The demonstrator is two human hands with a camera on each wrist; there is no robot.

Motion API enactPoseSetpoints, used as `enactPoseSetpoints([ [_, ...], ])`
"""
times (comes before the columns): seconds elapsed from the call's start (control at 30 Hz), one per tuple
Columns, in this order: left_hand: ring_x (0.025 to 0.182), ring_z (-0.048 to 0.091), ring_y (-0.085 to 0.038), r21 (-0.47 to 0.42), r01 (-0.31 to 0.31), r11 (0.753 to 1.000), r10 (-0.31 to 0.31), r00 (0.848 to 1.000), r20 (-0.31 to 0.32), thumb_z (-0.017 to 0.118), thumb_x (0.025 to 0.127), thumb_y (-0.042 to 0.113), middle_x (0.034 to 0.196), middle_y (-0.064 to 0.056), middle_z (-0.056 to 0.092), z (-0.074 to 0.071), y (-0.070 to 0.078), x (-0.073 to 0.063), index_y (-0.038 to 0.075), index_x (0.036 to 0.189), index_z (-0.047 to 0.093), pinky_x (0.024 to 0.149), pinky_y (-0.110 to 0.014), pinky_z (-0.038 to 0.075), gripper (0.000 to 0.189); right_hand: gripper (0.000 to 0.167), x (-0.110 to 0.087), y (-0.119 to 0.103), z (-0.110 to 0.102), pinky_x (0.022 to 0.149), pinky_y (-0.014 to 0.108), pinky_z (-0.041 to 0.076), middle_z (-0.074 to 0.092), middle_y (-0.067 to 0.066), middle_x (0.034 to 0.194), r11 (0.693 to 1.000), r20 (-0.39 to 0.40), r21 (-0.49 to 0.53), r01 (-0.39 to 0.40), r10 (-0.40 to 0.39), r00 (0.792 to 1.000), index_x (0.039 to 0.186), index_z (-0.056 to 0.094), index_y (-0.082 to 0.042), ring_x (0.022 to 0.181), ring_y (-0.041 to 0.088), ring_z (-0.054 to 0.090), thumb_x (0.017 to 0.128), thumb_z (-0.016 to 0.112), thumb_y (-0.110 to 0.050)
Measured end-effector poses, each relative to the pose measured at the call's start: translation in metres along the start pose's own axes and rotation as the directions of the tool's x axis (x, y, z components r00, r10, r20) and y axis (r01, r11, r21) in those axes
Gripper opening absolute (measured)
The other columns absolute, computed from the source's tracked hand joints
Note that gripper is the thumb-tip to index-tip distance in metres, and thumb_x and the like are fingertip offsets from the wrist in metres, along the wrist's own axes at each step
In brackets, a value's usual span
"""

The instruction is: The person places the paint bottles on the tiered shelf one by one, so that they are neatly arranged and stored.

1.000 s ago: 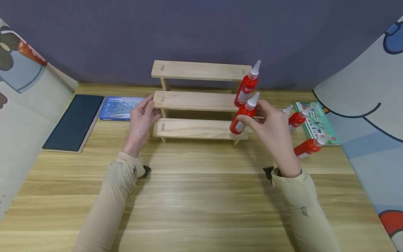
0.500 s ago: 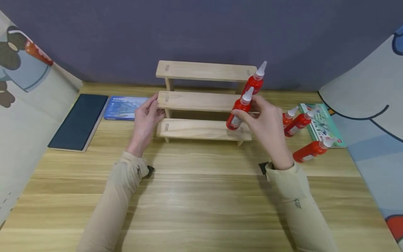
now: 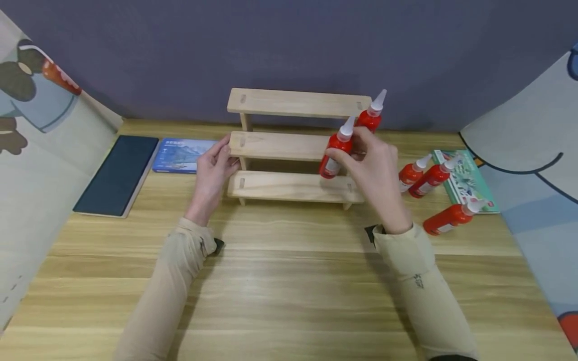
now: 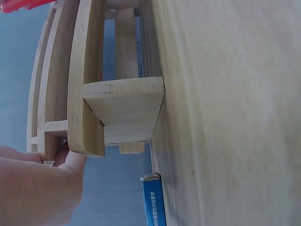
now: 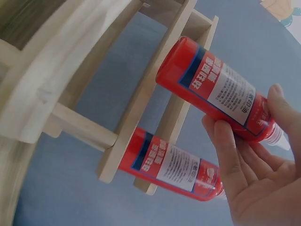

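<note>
Table: the wooden table is bearing everything below.
Shelf: the three-tier wooden shelf is standing at its back.
Slab: a dark flat slab is lying well left of the shelf.
Book: a green book is lying right of the shelf.
Box: a blue box is lying just left of the shelf, its contents hidden.
Left hand: is gripping the left end of the shelf's middle tier.
Right hand: is pinching the held bottle between thumb and fingers.
Held bottle: is hanging over the shelf's right part, red with a white nozzle, fill level hidden.
Shelf bottle: is standing at the middle tier's right end.
Three more bottles: are standing right of the shelf, nozzles on.
</note>
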State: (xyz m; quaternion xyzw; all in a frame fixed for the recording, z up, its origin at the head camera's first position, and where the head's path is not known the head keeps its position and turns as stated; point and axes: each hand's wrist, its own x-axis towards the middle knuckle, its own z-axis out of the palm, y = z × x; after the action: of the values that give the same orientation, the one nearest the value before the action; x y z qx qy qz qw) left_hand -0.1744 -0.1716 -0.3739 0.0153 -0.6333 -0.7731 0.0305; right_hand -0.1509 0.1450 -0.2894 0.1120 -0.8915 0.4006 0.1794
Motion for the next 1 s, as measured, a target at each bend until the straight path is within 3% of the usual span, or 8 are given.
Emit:
enactPoseSetpoints([
  [0.1, 0.144, 0.052, -0.038, 0.001, 0.003, 1.000, -0.003, 1.000, -0.004, 0.045, 0.117, 0.020, 0.163, -0.023, 0.045, 0.000, 0.000, -0.001, 0.004, 0.165, 0.039, 0.115, -0.036, 0.050, 0.050, 0.043, 0.006, -0.003, 0.003, 0.085, 0.041, 0.066, 0.079, 0.013, 0.112, 1.000, -0.005, -0.001, 0.024, -0.024, 1.000, 0.123, 0.074, 0.000, 0.096, 0.023, 0.075, 0.091, 0.091, -0.024],
  [0.23, 0.145, 0.051, -0.038, 0.001, 0.002, 1.000, -0.002, 1.000, -0.005, 0.045, 0.117, 0.020, 0.163, -0.023, 0.045, 0.000, -0.001, -0.001, 0.004, 0.165, 0.038, 0.115, -0.035, 0.049, 0.051, 0.044, 0.013, -0.007, 0.009, 0.086, 0.044, 0.066, 0.079, 0.013, 0.113, 0.999, -0.007, 0.011, 0.051, -0.051, 0.999, 0.123, 0.074, 0.000, 0.098, 0.022, 0.076, 0.090, 0.091, -0.024],
  [0.4, 0.145, 0.051, -0.038, 0.001, -0.006, 1.000, 0.006, 1.000, -0.001, 0.045, 0.117, 0.020, 0.163, -0.023, 0.044, 0.001, -0.001, -0.001, 0.003, 0.164, 0.038, 0.116, -0.035, 0.049, 0.051, 0.042, 0.022, -0.011, 0.016, 0.087, 0.041, 0.066, 0.079, 0.012, 0.111, 0.996, -0.004, 0.055, 0.074, -0.073, 0.997, 0.121, 0.074, 0.000, 0.098, 0.022, 0.076, 0.091, 0.091, -0.024],
  [0.57, 0.142, 0.054, -0.038, 0.010, -0.004, 1.000, 0.004, 1.000, -0.013, 0.045, 0.117, 0.020, 0.162, -0.023, 0.046, 0.001, 0.000, 0.000, 0.004, 0.164, 0.039, 0.116, -0.036, 0.049, 0.050, 0.044, 0.031, -0.016, 0.025, 0.090, 0.040, 0.066, 0.079, 0.012, 0.112, 0.996, -0.006, 0.071, 0.048, -0.048, 0.999, 0.123, 0.074, -0.001, 0.100, 0.023, 0.076, 0.092, 0.090, -0.028],
  [0.83, 0.144, 0.053, -0.036, 0.006, 0.002, 1.000, -0.002, 1.000, -0.010, 0.044, 0.117, 0.018, 0.163, -0.023, 0.045, 0.001, 0.001, 0.000, 0.003, 0.164, 0.039, 0.115, -0.035, 0.050, 0.049, 0.049, 0.043, -0.019, 0.039, 0.083, 0.021, 0.061, 0.079, 0.009, 0.113, 0.997, -0.021, 0.067, 0.040, -0.039, 0.999, 0.125, 0.074, -0.003, 0.096, 0.019, 0.074, 0.090, 0.091, -0.033],
  [1.0, 0.143, 0.053, -0.036, 0.004, -0.001, 1.000, 0.001, 1.000, -0.005, 0.044, 0.117, 0.017, 0.163, -0.023, 0.045, 0.002, 0.001, 0.000, 0.003, 0.164, 0.039, 0.115, -0.036, 0.050, 0.049, 0.052, 0.048, -0.019, 0.046, 0.079, 0.024, 0.059, 0.079, 0.010, 0.115, 0.998, -0.030, 0.044, 0.041, -0.040, 0.999, 0.127, 0.073, -0.003, 0.097, 0.020, 0.073, 0.090, 0.091, -0.034],
])
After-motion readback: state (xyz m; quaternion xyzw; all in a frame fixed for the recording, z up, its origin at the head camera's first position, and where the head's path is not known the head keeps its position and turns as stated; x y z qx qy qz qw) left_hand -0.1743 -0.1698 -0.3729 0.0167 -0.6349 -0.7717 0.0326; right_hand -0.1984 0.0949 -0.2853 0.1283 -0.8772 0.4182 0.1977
